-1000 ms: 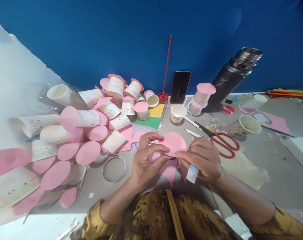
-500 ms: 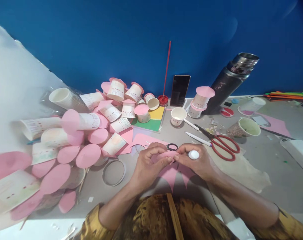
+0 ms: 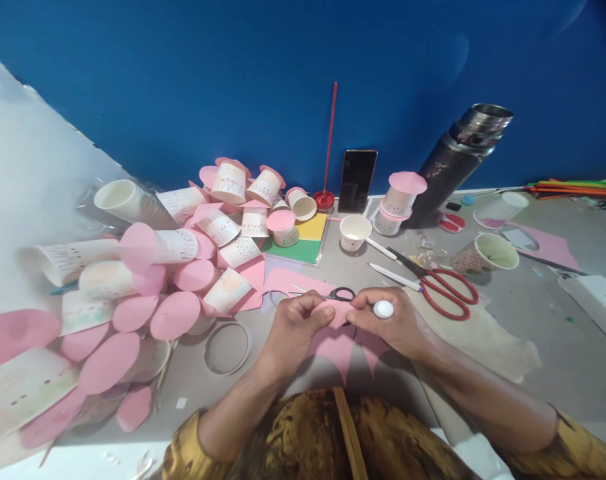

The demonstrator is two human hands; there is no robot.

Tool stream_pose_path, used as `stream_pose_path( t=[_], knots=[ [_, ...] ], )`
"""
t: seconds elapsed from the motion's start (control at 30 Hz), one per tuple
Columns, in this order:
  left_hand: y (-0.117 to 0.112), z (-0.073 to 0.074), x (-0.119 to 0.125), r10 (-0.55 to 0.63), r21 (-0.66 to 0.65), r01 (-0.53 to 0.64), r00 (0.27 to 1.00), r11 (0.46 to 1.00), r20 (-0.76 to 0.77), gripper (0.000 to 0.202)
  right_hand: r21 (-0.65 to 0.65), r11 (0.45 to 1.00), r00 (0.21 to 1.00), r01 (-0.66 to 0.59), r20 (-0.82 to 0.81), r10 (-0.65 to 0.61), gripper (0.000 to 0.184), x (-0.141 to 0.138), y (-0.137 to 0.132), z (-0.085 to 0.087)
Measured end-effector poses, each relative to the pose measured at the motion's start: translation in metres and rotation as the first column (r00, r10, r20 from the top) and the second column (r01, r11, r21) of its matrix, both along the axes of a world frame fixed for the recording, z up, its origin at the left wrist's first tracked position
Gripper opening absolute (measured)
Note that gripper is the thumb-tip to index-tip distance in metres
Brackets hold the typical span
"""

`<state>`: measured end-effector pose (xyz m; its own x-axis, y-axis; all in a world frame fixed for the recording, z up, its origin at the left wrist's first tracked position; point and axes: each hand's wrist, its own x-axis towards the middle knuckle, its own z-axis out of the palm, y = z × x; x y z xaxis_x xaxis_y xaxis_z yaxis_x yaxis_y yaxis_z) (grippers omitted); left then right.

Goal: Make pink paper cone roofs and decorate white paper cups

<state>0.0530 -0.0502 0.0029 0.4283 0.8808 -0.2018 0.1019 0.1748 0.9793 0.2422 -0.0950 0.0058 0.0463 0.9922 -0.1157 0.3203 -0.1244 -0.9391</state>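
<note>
Pink paper (image 3: 338,311) spans from the left hand (image 3: 296,328) to the right hand (image 3: 395,325), its long way seeming to run sideways over pink scraps (image 3: 333,349), each grip pinching one side, so neither hand is nearer.

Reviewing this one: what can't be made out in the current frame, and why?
Head view throughout:
Held pink paper: edge partly covered by the left hand.
White round-ended item: body hidden by the right hand.
White box: cut off by the right edge.
Cup markings: too small to read.
</note>
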Motion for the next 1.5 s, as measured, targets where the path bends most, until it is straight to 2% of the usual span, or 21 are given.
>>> stream_pose_path(
  t=[0.77,0.87,1.03,1.5],
  knots=[
    [-0.0011,0.0052,0.0004,0.017,0.018,-0.016,0.999,1.0,-0.038,0.029,0.015,1.0,1.0,-0.009,-0.008,0.009,0.02,0.0003,-0.0012,0.0028],
    [-0.0006,0.0061,0.0002,-0.005,0.026,0.005,1.0,1.0,0.004,0.028,0.02,1.0,1.0,-0.024,0.007,0.024,0.021,0.0016,-0.0014,0.0044],
    [0.0005,0.0061,0.001,-0.03,-0.044,0.034,0.997,0.998,0.069,0.021,0.005,0.999,0.999,-0.032,0.016,0.031,0.02,0.0026,-0.0026,0.006],
    [-0.0015,-0.001,0.0006,-0.018,0.024,0.019,0.999,1.0,-0.04,0.027,-0.071,0.996,0.999,-0.044,-0.029,0.043,0.02,-0.0016,-0.0019,0.0054]
  ],
)
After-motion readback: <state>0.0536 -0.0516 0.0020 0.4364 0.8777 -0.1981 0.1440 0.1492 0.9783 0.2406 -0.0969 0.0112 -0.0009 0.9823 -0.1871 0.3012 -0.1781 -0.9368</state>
